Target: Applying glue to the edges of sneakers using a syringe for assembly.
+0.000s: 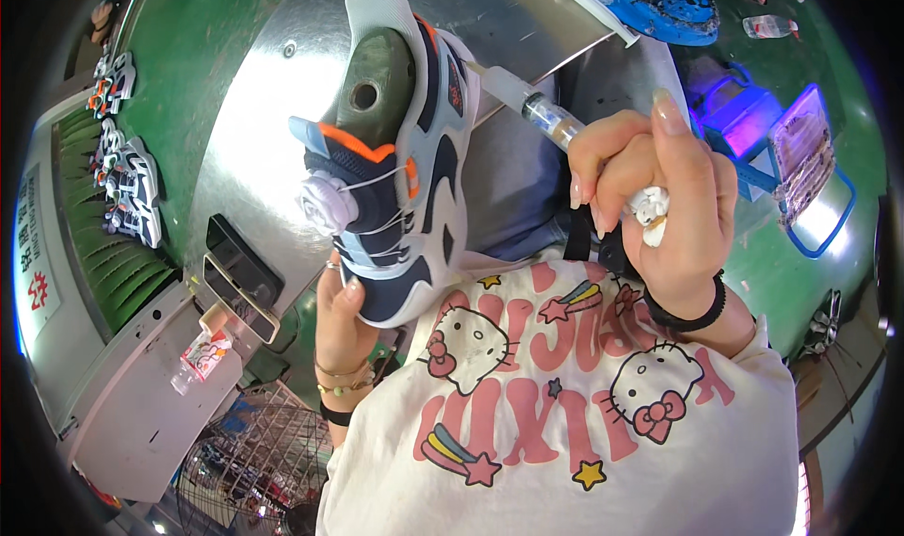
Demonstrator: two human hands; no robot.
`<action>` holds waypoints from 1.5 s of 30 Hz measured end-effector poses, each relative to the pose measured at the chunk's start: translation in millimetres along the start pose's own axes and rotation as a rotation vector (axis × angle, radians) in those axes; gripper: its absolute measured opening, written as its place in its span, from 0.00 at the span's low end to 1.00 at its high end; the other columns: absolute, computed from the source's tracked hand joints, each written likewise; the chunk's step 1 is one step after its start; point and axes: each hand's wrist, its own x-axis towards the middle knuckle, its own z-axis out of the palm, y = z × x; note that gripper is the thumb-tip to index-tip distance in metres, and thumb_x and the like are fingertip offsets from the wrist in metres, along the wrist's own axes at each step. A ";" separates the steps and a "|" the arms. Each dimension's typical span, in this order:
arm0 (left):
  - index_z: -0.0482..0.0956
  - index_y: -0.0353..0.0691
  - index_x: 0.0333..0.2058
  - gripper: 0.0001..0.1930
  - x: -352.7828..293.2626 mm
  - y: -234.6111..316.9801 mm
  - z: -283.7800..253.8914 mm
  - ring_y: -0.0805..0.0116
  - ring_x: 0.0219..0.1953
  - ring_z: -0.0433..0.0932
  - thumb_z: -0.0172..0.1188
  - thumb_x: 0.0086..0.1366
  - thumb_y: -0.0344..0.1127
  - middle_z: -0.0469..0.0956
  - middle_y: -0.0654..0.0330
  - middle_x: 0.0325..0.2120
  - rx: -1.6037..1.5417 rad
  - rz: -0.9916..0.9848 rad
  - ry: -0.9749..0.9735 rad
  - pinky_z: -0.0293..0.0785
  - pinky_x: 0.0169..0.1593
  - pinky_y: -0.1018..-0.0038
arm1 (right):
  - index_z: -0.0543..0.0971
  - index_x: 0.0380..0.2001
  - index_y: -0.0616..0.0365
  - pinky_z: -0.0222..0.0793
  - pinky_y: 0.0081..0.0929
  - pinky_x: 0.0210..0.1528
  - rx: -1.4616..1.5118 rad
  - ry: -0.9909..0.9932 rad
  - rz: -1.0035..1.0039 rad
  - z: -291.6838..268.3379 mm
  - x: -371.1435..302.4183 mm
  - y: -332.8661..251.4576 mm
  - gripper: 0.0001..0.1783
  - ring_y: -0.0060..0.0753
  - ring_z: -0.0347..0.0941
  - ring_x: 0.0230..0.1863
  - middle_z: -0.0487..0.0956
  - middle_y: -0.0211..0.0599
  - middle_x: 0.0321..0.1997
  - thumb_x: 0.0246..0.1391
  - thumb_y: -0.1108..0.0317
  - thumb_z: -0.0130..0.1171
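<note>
Shoe [438, 159] (landmark) w/ dark last [386, 60] inside, over metal table [250, 93]. L hand [341, 319] grips its toe; R hand [692, 183], to its right, clasps syringe [544, 114], tip at its upper (contact unclear). Step, prob.: dispensing onto upper; next move calls for steady shoe, careful tip placement.

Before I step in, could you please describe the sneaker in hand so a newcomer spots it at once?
Find the shiny metal table; in front of it, the left hand holds a navy, white and orange sneaker near its toe. An olive-green shoe last fills its opening. Unlike the sneakers at far left, this one is held.
</note>
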 end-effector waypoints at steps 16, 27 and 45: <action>0.56 0.30 0.54 0.37 27.4 -24.2 43.0 0.62 0.50 0.68 0.62 0.48 0.36 0.67 0.52 0.48 -0.132 -0.035 -0.233 0.63 0.55 0.69 | 0.67 0.39 0.66 0.63 0.27 0.20 0.173 0.168 0.217 -3.3 3.7 -30.4 0.12 0.33 0.66 0.17 0.67 0.36 0.11 0.60 0.70 0.34; 0.57 0.31 0.54 0.37 36.5 -47.6 45.9 0.62 0.50 0.68 0.63 0.46 0.35 0.67 0.53 0.48 -0.222 -0.076 -0.314 0.63 0.55 0.69 | 0.47 0.60 0.69 0.64 0.25 0.20 0.002 -0.136 0.123 -22.3 -9.7 -42.3 0.35 0.30 0.66 0.20 0.67 0.31 0.14 0.48 0.80 0.47; 0.61 0.32 0.52 0.37 50.7 -57.9 72.0 0.62 0.47 0.71 0.64 0.39 0.23 0.70 0.53 0.45 -0.326 -0.248 -0.419 0.68 0.52 0.68 | 0.52 0.56 0.73 0.62 0.24 0.17 -0.139 -0.092 0.180 -36.4 -11.5 -84.1 0.30 0.24 0.61 0.13 0.67 0.32 0.14 0.48 0.82 0.47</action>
